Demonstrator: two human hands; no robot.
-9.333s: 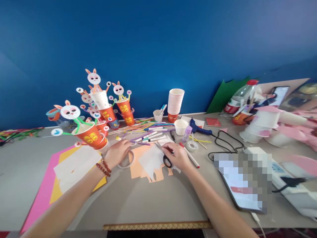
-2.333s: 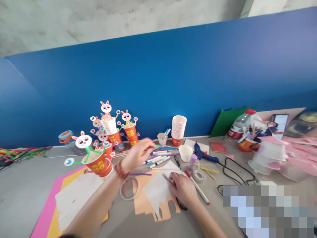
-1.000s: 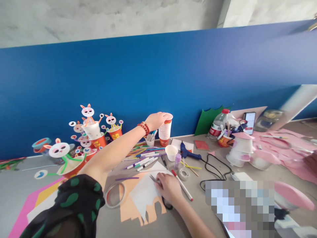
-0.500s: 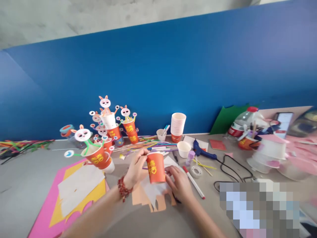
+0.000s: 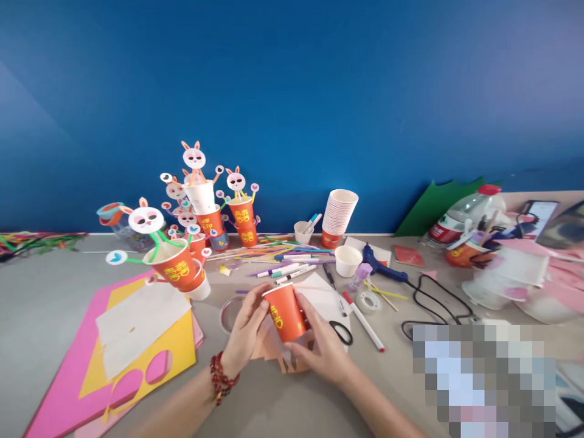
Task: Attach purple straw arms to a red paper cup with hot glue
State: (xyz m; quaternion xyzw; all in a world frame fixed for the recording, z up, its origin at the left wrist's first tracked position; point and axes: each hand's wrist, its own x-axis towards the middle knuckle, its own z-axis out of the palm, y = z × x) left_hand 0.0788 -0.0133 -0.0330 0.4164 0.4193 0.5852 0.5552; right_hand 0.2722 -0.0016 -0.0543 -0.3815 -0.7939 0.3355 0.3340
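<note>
An orange paper cup (image 5: 289, 313) with yellow characters is held between both hands, tilted slightly, its white rim upward. My left hand (image 5: 246, 331) grips its left side and wears a red bead bracelet. My right hand (image 5: 322, 340) closes on the right side, thumb near the base. Cut orange paper (image 5: 264, 347) lies on the table beneath the cup. Close to my right hand, the black handle of a pair of scissors (image 5: 342, 332) shows on white paper. A roll of clear tape (image 5: 227, 316) sits left of the cup, partly hidden by my left hand.
Rabbit-faced cups (image 5: 171, 264) stand at the left behind pink and yellow sheets (image 5: 182, 340). Several markers (image 5: 292, 267) lie mid-table. Further right are a cup stack (image 5: 340, 213), a blue glue gun (image 5: 381, 267) with a looping cord, a red-capped marker (image 5: 365, 322) and a plastic bottle (image 5: 465, 213).
Both hands have turned the cup, so its yellow characters now face further left. My right hand has moved up its side. The view has tilted downward.
</note>
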